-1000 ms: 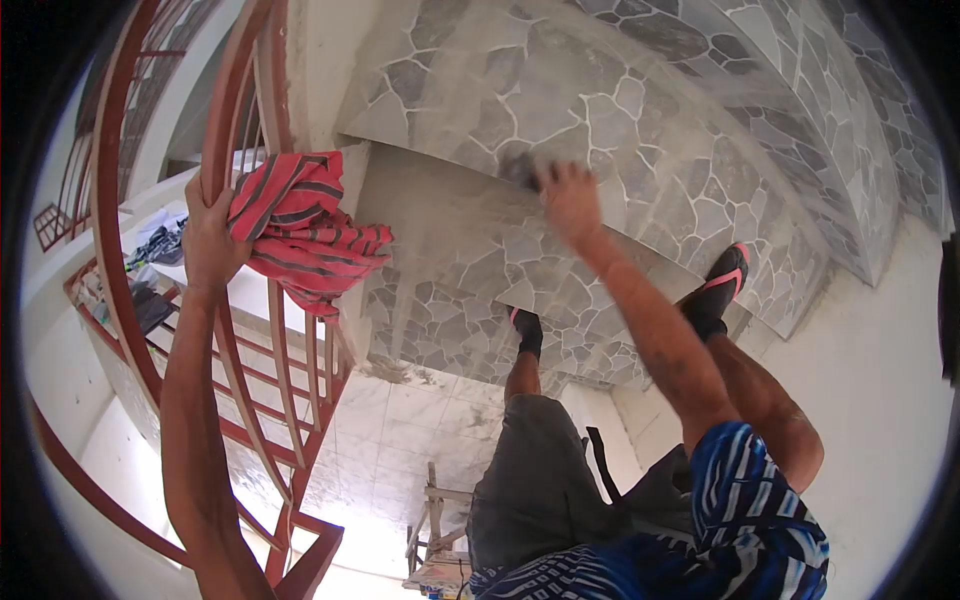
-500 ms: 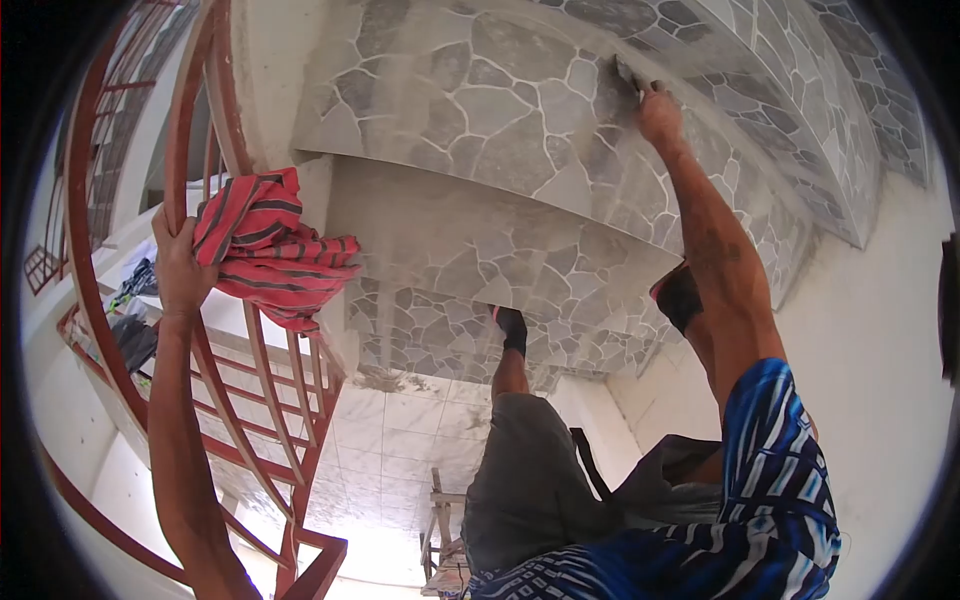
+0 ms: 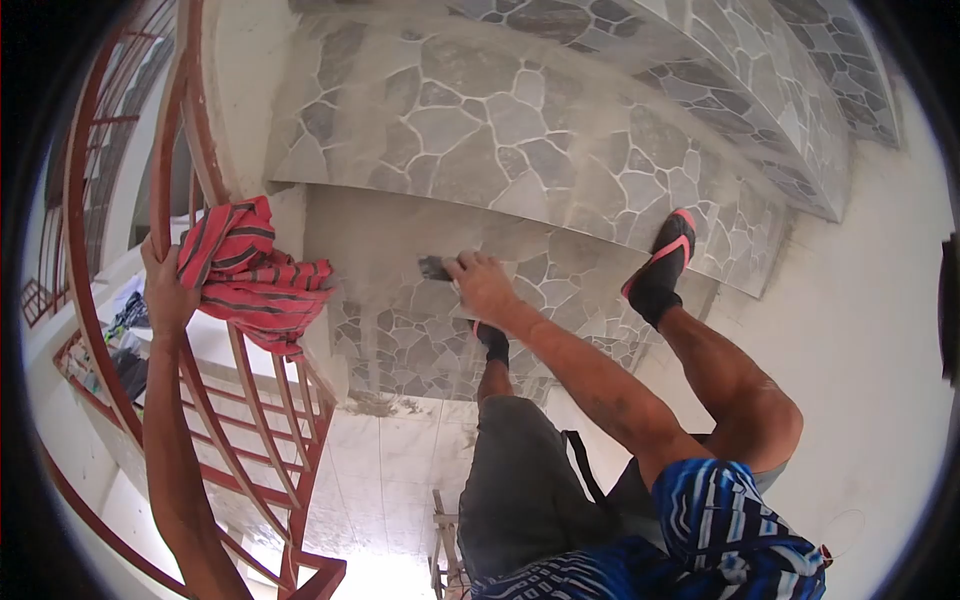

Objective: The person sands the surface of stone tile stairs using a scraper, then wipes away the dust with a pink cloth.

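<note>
With its fingers wrapped round, my left hand (image 3: 170, 290) grips the reddish-brown metal railing (image 3: 164, 185) at the left. Against that hand hangs a red cloth with dark stripes (image 3: 262, 275). My right hand (image 3: 482, 286) holds a small dark flat tool (image 3: 434, 267) on a lower step (image 3: 385, 225), over its dusty, grey surface. The tool's grip is partly hidden by the fingers. Above lies a step with a grey stone pattern and pale joint lines (image 3: 445, 130).
My foot in a black and pink slipper (image 3: 668, 248) rests on the step at the right; the other foot (image 3: 492, 342) is lower down. More patterned steps (image 3: 760, 110) rise at upper right beside a pale wall (image 3: 850, 330). A wooden stand (image 3: 446, 535) is at the bottom.
My right hand has moved left and down with the tool, from the upper step to the lower one. My right-side foot now shows fully. The left hand stays on the railing.
</note>
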Tool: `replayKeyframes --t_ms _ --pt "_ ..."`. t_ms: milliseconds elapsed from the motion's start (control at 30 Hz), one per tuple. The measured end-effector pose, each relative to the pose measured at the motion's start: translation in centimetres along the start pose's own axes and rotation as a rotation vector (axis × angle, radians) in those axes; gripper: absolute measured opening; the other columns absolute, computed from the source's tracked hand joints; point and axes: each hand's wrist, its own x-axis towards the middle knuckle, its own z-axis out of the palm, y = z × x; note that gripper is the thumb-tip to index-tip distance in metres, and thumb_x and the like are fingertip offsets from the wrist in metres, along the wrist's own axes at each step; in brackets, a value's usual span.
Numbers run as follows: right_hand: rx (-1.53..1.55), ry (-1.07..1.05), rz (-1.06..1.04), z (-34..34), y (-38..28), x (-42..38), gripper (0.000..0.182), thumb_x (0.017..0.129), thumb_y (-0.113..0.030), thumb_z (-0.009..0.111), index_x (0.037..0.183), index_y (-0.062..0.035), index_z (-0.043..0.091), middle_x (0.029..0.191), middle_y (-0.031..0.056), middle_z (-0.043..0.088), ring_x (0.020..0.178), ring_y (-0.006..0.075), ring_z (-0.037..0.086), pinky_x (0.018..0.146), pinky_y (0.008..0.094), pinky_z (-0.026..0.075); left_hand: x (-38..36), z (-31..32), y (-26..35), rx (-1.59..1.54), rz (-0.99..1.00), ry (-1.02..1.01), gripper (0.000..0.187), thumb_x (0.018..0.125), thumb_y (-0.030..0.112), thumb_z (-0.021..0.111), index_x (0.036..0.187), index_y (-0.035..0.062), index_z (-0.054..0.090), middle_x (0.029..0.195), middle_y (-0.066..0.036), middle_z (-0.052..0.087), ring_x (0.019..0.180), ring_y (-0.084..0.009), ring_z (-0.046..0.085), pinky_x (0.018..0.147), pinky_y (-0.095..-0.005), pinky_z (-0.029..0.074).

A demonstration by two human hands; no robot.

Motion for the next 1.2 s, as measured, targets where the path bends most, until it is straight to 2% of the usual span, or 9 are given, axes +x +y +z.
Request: replayKeyframes --t_ms 233,467,567,733,833,933,1033,1133,1200 --pt "0.167 -0.001 0.062 -8.3 1.5 -4.0 0.045 0.077 -0.012 0.063 0.121 -0.0075 0.057 0.110 0.0165 0.059 0.104 0.0353 0.058 0.088 0.0461 0.048 -0.2 0.0 0.0 -0.056 0.038 0.050 0.036 0.084 0.020 0.068 0.118 0.0064 0.061 0.130 -0.025 0.043 0.119 -0.0462 0.049 0.094 -0.0485 0.045" --pt "-0.026 0.109 0.049 -19.6 8.0 -9.0 0.031 0.091 -0.011 0.050 0.120 -0.0084 0.061 0.105 0.0199 0.061 0.098 0.0413 0.060 0.084 0.0484 0.049 -2.4 3.3 3.9 0.459 -0.097 0.220 0.047 0.083 0.012 0.060 0.130 0.0078 0.054 0.144 -0.036 0.030 0.126 -0.0475 0.044 0.105 -0.0559 0.036" --pt "-0.116 0.161 0.138 -26.5 8.4 -11.8 0.029 0.092 -0.012 0.051 0.119 -0.0084 0.062 0.106 0.0189 0.062 0.099 0.0406 0.060 0.084 0.0482 0.050 -4.2 3.1 7.9 0.275 -0.219 -0.051 0.044 0.086 0.014 0.056 0.129 0.0045 0.051 0.144 -0.038 0.029 0.120 -0.0494 0.050 0.101 -0.0559 0.041" --pt "-0.181 0.227 0.137 -34.0 8.5 -15.6 0.027 0.092 -0.013 0.052 0.116 -0.0090 0.064 0.105 0.0190 0.063 0.095 0.0408 0.061 0.080 0.0496 0.050 -5.2 -1.4 12.6 0.037 -0.304 -0.304 0.039 0.091 0.017 0.049 0.125 -0.0024 0.051 0.126 -0.031 0.056 0.101 -0.0478 0.061 0.084 -0.0537 0.050" --pt "-0.200 0.281 0.111 -34.6 10.1 -16.3 0.027 0.092 -0.013 0.053 0.115 -0.0087 0.064 0.105 0.0199 0.064 0.093 0.0419 0.061 0.079 0.0504 0.050 -4.0 -1.5 11.1 -0.401 -0.341 -0.198 0.042 0.098 0.033 0.047 0.115 -0.0045 0.056 0.095 -0.021 0.067 0.086 -0.0341 0.068 0.070 -0.0462 0.052" --pt "-0.198 0.350 0.157 -35.3 12.5 -15.7 0.025 0.092 -0.014 0.053 0.111 -0.0064 0.065 0.096 0.0207 0.066 0.088 0.0434 0.062 0.076 0.0499 0.050 -2.7 -5.6 16.2 -0.759 -0.515 -0.191 0.039 0.098 0.030 0.049 0.118 -0.0019 0.061 0.092 -0.013 0.071 0.081 -0.0269 0.070 0.073 -0.0393 0.054" --pt "-0.155 0.427 0.113 -38.8 13.9 -15.1 0.025 0.092 -0.020 0.054 0.108 -0.0045 0.065 0.082 0.0193 0.067 0.079 0.0422 0.062 0.072 0.0472 0.049 -1.3 -10.3 24.1 -1.236 -0.872 -0.031 0.038 0.100 0.031 0.049 0.121 0.0008 0.061 0.095 -0.006 0.069 0.082 -0.0176 0.068 0.071 -0.0312 0.054" --pt "0.007 0.549 0.224 -41.5 15.3 -14.6 0.027 0.093 -0.026 0.056 0.104 -0.0040 0.066 0.069 0.0180 0.063 0.069 0.0396 0.060 0.067 0.0448 0.047 -0.2 -8.8 25.3 -1.545 -0.675 0.100 0.034 0.101 0.026 0.049 0.122 0.0027 0.061 0.110 -0.008 0.066 0.095 -0.0163 0.066 0.080 -0.0289 0.052" --pt "0.112 0.545 0.373 -43.0 16.6 -14.7 0.025 0.091 -0.026 0.058 0.101 -0.0050 0.067 0.078 0.0213 0.065 0.078 0.0415 0.063 0.071 0.0474 0.048 1.3 -8.3 27.8 -1.567 -0.608 0.173 0.034 0.100 0.022 0.052 0.126 0.0018 0.058 0.119 -0.010 0.063 0.108 -0.0163 0.062 0.090 -0.0303 0.049"
